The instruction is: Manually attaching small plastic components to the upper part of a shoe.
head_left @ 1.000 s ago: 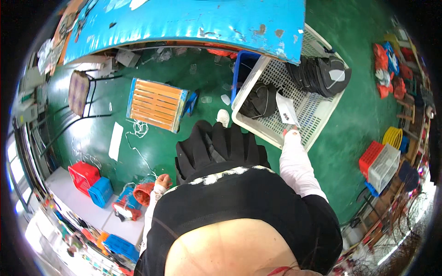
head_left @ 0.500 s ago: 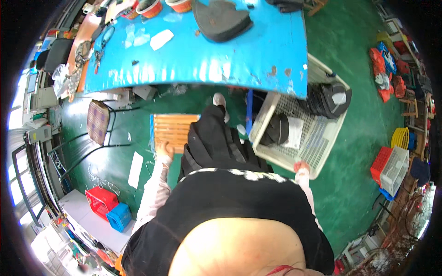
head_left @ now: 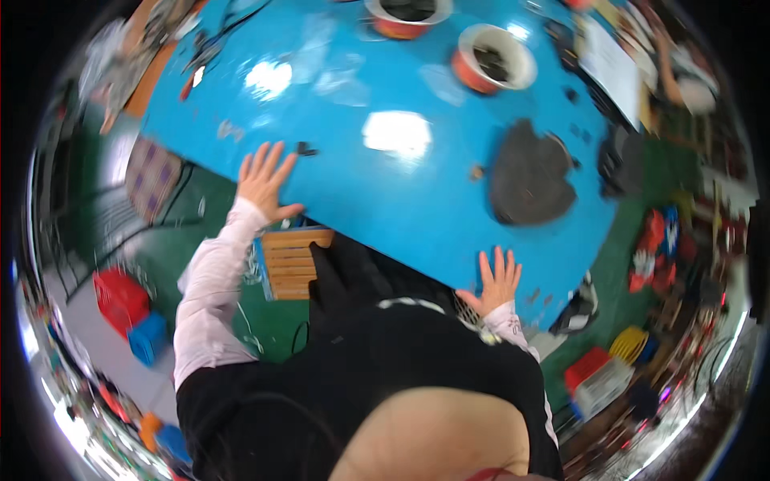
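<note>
My left hand (head_left: 265, 183) lies flat with spread fingers on the near left edge of the blue table (head_left: 353, 188). A small black piece (head_left: 306, 149) is just beyond its fingertips. At the near edge further right, my right hand (head_left: 497, 284) also rests with fingers apart and nothing in it. Beyond that hand lies a dark grey stack of flat, curved pieces (head_left: 529, 172). Farther back stand a red and white bowl (head_left: 491, 60) with dark pieces inside and another similar bowl (head_left: 407, 16).
A wooden slatted stool (head_left: 289, 264) stands below the table edge by my left arm. Further left are a checked chair (head_left: 152, 178), a red basket (head_left: 120, 301) and a blue basket (head_left: 148, 338). Another person's arm (head_left: 666, 68) shows at the far right.
Both hands have come up onto the table, the left from the stool and the right from the pale crate's rim. My view has moved closer to the table, which now hides most of the crate.
</note>
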The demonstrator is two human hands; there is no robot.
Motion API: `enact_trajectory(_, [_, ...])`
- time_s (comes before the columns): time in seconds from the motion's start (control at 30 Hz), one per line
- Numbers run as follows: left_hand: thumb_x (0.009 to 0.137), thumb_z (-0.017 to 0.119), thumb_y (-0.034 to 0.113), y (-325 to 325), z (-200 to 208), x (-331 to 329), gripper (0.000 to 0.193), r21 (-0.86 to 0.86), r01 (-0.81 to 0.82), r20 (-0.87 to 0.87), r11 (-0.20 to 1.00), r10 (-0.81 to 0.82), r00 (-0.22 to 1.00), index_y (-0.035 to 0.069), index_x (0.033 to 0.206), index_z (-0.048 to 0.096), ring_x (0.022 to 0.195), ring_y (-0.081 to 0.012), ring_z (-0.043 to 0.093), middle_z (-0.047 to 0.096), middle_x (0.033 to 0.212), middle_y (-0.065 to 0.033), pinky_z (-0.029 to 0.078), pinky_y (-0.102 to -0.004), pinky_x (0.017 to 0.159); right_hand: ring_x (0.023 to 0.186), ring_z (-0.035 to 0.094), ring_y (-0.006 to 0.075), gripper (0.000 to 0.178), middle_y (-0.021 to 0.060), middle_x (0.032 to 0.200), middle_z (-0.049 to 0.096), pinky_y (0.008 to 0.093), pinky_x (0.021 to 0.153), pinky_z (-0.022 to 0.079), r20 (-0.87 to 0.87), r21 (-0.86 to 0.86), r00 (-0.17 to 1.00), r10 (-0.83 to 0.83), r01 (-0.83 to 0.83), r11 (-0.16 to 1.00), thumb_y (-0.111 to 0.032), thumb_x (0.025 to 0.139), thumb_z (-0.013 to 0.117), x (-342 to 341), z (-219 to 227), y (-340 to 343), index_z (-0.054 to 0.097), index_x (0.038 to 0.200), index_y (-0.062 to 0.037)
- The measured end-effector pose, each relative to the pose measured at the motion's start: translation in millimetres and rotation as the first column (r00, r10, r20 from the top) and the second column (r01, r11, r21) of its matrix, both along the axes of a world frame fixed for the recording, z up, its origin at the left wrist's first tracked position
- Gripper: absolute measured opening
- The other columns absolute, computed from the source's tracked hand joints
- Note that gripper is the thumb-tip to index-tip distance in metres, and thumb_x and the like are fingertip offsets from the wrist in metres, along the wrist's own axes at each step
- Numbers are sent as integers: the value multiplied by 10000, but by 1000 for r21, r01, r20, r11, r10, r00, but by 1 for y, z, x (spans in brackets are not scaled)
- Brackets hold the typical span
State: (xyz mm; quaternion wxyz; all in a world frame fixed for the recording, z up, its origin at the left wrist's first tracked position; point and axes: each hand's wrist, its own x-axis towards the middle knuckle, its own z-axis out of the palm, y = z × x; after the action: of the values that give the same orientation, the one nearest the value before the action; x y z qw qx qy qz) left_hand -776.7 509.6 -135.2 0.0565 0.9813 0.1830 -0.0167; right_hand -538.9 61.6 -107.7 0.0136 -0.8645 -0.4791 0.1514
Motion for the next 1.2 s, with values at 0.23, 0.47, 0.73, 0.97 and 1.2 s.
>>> enact_trajectory(0.23, [695, 565, 698, -13, -21, -1, 890, 0, -43, 151, 999, 42, 988, 204, 1422, 420, 1370, -324, 329, 351, 1499, -87, 232, -504, 1109, 1364, 143, 542, 1016, 265, 1507, 211, 680, 1059, 114, 26, -53, 968, 248, -246, 968, -658, 682, 638, 32, -31, -28, 329, 1438, -54])
enact_trajectory(0.47, [715, 559, 688, -8, -34, 7, 891, 32, -76, 313, 997, 62, 948, 221, 1449, 365, 1379, -302, 314, 330, 1511, -80, 226, -502, 1113, 1382, 119, 527, 1052, 277, 1521, 168, 662, 1067, 116, 136, 16, 944, 301, -306, 952, -697, 729, 556, 46, -41, -21, 238, 1475, -26])
enact_trajectory(0.73, [829, 578, 412, -74, -137, -87, 614, -446, -886, 207, 127, 978, 36, 69, 1330, 489, 1203, -370, 492, 515, 1332, -187, 397, -474, 992, 1387, 103, 519, 1062, 274, 1526, 154, 653, 1070, 114, 138, 19, 944, 299, -304, 952, -687, 729, 567, 46, -45, -19, 215, 1487, -31])
enact_trajectory(0.97, [720, 614, 705, -157, -197, -132, 930, -43, -998, -606, -49, 795, -13, 322, 1485, 249, 1370, -448, 235, 181, 1553, -157, 187, -611, 1090, 1390, 93, 521, 1054, 265, 1533, 141, 666, 1068, 106, 101, -60, 958, 268, -263, 963, -666, 725, 585, 41, -39, -25, 214, 1490, -42])
enact_trajectory(1.2, [496, 653, 854, -81, -228, -153, 1275, -14, -876, -573, -482, 722, -388, 59, 1432, 309, 1319, -363, 387, 381, 1438, -197, 271, -509, 1090, 1381, 99, 541, 1025, 293, 1518, 151, 673, 1063, 109, 56, -26, 946, 320, -319, 947, -723, 776, 484, 38, -19, -29, 197, 1494, -50])
